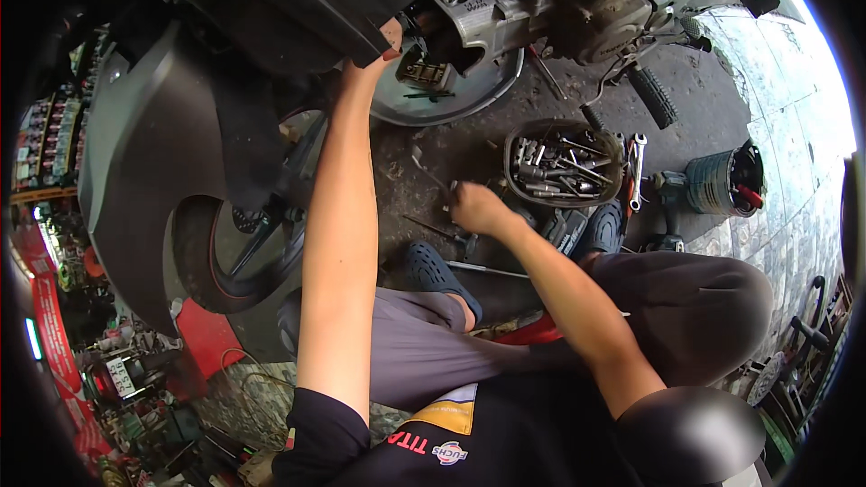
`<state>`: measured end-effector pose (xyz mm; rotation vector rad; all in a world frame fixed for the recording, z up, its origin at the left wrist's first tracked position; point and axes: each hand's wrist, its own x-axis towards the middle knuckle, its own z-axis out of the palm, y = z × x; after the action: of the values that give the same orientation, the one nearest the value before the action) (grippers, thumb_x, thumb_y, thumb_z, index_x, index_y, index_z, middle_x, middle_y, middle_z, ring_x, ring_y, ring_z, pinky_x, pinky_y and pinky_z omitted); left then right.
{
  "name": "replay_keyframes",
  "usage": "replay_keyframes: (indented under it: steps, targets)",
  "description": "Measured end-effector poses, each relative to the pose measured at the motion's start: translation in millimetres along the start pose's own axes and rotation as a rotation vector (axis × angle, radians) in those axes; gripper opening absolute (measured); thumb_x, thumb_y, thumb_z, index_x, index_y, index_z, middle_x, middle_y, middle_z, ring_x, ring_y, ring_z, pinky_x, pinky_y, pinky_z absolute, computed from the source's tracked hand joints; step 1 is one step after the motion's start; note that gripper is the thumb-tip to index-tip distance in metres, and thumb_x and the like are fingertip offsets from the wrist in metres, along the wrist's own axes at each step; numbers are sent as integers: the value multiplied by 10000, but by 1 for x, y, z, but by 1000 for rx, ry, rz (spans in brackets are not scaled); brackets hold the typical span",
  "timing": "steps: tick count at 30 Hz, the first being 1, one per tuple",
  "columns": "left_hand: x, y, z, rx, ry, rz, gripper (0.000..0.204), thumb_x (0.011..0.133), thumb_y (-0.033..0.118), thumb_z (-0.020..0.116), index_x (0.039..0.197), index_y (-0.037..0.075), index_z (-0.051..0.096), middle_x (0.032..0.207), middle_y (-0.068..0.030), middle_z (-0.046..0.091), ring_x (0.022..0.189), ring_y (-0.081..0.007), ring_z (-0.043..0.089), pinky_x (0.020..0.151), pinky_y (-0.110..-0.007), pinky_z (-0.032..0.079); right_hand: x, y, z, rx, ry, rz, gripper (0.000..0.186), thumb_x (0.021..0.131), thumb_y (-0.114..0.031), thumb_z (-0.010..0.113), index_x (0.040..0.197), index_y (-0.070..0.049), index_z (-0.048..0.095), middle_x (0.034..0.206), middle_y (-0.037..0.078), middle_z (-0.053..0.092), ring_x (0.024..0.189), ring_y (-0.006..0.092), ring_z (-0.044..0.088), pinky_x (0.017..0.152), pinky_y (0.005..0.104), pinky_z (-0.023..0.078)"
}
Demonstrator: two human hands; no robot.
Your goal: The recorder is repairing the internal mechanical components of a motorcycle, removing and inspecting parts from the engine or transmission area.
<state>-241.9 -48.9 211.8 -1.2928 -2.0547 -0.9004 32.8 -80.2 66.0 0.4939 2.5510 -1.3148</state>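
My left hand [390, 40] reaches up beside the motorcycle's engine [505, 18]. A dark fairing panel [298, 9] covers most of it, so its fingers are hidden. Lower and to the right, my right hand [480, 209] is closed above the dark floor. From its fist a thin metal-shafted tool [433, 169] points up and left; its exact kind is unclear. Under the engine lies a round metal pan [451, 113] with a blocky metal part [426, 74] in it. An open container [510, 158] full of sockets and wrenches stands right of my right hand.
A combination wrench [637, 162] lies beside the container, near a power tool [669, 198] and a blue bucket [713, 185]. More tools, including a long metal bar [487, 269], lie by my feet. The front wheel [194, 252] stands at left; a foot peg [651, 97] juts out at right.
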Motion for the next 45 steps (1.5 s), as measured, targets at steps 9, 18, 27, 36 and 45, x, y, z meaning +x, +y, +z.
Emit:
replay_keyframes:
  steps: [9,18,27,36,45]
  targets:
    - [-43,-50,17,-580,-199,-196,328,994,218,572,1207,-25,627,1206,-129,641,1084,-272,592,923,-356,453,-57,33,75,-170,-262,284,408,926,-254,584,1255,-26,660,1189,222,725,1136,370,704,931,465,574]
    - [-20,-41,34,-552,-222,-385,344,999,236,559,1237,-7,606,1225,-109,612,1089,-242,572,899,-342,448,-47,-21,-53,-545,-328,-2,398,967,-342,598,1225,-48,668,1076,216,748,1061,364,728,890,466,592]
    - [-3,-30,34,-380,-237,-408,413,1024,311,544,1296,6,605,1312,-119,597,1179,-264,546,969,-361,408,-158,-88,-255,-413,-197,-57,347,1000,-285,625,1193,2,646,940,236,720,966,429,688,838,518,528]
    - [5,-30,33,-178,-189,-305,489,1019,383,557,1329,11,624,1449,-171,592,1355,-358,513,1151,-435,353,-169,-88,-259,-398,-216,-101,353,1001,-308,621,1176,-1,647,973,237,713,994,425,677,878,525,515]
    - [1,-46,59,1106,-67,416,359,1007,340,595,1184,43,693,1250,-140,690,1155,-328,628,1005,-438,464,-160,-95,-251,-444,-296,-57,386,999,-285,627,1268,-8,637,1094,230,714,1066,417,666,927,515,515]
